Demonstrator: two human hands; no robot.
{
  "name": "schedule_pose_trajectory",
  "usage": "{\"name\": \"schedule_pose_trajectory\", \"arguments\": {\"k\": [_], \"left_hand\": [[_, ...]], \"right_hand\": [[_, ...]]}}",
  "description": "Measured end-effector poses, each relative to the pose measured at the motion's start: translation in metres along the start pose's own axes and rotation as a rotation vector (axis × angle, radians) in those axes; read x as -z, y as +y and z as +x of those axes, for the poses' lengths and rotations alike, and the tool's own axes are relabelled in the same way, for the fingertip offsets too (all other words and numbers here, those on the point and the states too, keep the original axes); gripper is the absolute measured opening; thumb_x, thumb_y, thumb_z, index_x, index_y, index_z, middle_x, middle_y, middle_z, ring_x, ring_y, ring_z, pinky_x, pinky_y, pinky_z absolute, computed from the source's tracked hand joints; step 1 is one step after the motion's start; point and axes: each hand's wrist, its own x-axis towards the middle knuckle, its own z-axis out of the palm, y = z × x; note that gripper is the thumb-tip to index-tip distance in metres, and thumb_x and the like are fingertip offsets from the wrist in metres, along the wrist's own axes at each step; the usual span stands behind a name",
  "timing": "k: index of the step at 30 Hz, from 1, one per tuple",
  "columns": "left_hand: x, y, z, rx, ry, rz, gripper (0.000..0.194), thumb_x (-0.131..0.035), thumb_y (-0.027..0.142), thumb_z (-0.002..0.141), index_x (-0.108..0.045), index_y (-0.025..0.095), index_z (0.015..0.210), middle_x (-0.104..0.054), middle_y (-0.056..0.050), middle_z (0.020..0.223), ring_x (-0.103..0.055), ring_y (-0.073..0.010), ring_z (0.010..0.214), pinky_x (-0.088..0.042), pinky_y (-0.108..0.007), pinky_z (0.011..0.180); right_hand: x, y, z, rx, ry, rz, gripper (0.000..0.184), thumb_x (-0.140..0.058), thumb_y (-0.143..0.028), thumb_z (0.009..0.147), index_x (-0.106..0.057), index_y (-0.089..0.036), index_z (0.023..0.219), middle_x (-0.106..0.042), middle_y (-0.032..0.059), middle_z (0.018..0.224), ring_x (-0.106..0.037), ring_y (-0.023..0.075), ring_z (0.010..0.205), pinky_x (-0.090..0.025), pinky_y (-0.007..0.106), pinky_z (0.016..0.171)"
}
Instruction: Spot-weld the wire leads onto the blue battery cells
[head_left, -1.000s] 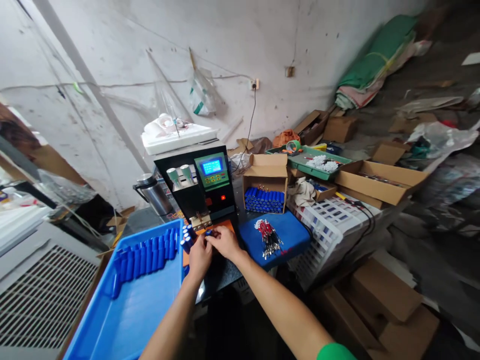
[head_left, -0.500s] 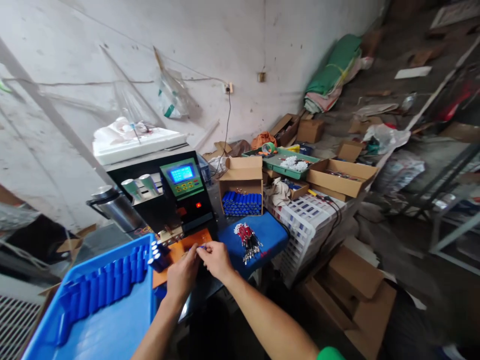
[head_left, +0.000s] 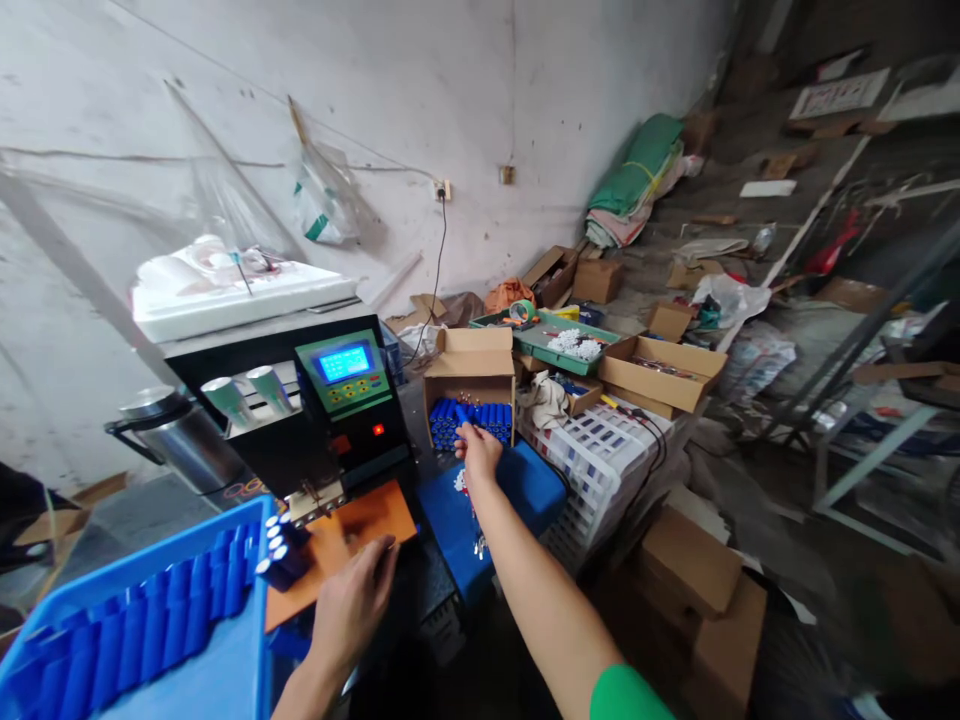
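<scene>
My right hand (head_left: 480,452) reaches to the front of an open cardboard box (head_left: 474,364) filled with blue cylindrical battery cells (head_left: 495,416). Its fingers are closed on a blue battery cell (head_left: 463,412), which tilts up over the stacked rows. My left hand (head_left: 356,592) is open, with nothing visible in it, at the front of an orange board (head_left: 379,512). On that board's left side stands a small group of blue cells (head_left: 279,560), pale ends up. Partly hidden behind my right forearm, a bundle of red, white and black wire leads (head_left: 478,545) lies on a blue surface (head_left: 525,490).
A black machine with a lit display (head_left: 345,363) stands behind the orange board. At left is a blue tray (head_left: 259,600) with rows of cells. A steel jug (head_left: 176,440) sits behind it. To the right are a white plastic crate (head_left: 592,470) and a green tray (head_left: 525,345).
My hands were together over the orange board, pinching something small and blue. The right has moved away to the box of cells; the left has dropped back and loosened. The view has shifted slightly.
</scene>
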Motion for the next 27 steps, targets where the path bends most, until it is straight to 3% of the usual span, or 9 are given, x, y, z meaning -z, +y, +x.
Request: {"name": "schedule_pose_trajectory", "arguments": {"k": [7, 14, 19, 23, 27], "left_hand": [[0.002, 0.003, -0.003, -0.046, -0.017, -0.090, 0.023, -0.047, 0.041, 0.093, -0.062, 0.024, 0.098, -0.076, 0.001, 0.086, -0.073, -0.0165, 0.072, -0.054, -0.020, 0.060], [0.000, 0.008, -0.003, -0.046, -0.031, -0.121, 0.024, -0.048, 0.040, 0.093, -0.063, 0.023, 0.098, -0.075, 0.000, 0.084, -0.073, -0.0166, 0.070, -0.053, -0.021, 0.059], [0.011, 0.021, 0.002, 0.023, -0.072, -0.194, 0.027, -0.048, 0.041, 0.092, -0.066, 0.020, 0.095, -0.075, -0.002, 0.081, -0.070, -0.0153, 0.063, -0.052, -0.022, 0.058], [0.039, 0.024, -0.001, 0.146, -0.060, -0.269, 0.029, -0.053, 0.043, 0.089, -0.068, 0.019, 0.094, -0.075, -0.003, 0.085, -0.070, -0.0160, 0.071, -0.053, -0.023, 0.065], [0.079, 0.007, -0.019, 0.439, 0.129, -0.263, 0.031, -0.057, 0.046, 0.084, -0.070, 0.018, 0.090, -0.073, -0.002, 0.076, -0.068, -0.0154, 0.066, -0.053, -0.024, 0.063]], "right_hand": [[-0.038, 0.021, 0.036, -0.150, 0.095, 0.063, 0.026, -0.072, -0.032, 0.077, -0.058, -0.012, 0.068, -0.069, 0.0066, 0.062, -0.061, 0.0109, 0.046, -0.044, 0.017, 0.037], [-0.037, 0.023, 0.045, -0.196, 0.102, -0.020, 0.033, -0.075, -0.037, 0.075, -0.054, -0.013, 0.064, -0.061, 0.0015, 0.047, -0.055, 0.0103, 0.036, -0.036, 0.017, 0.031], [-0.011, 0.015, 0.036, -0.150, -0.078, -0.137, 0.028, -0.070, -0.036, 0.079, -0.057, -0.014, 0.068, -0.063, 0.0017, 0.052, -0.053, 0.0080, 0.038, -0.037, 0.016, 0.033], [0.030, -0.002, 0.022, -0.075, -0.254, -0.351, 0.027, -0.066, -0.038, 0.078, -0.060, -0.013, 0.069, -0.065, 0.0014, 0.055, -0.049, 0.0067, 0.037, -0.035, 0.016, 0.035], [0.074, -0.016, -0.010, 0.098, -0.329, -0.561, 0.030, -0.065, -0.044, 0.075, -0.062, -0.014, 0.073, -0.066, 0.0023, 0.060, -0.048, 0.0086, 0.039, -0.037, 0.019, 0.039]]}}
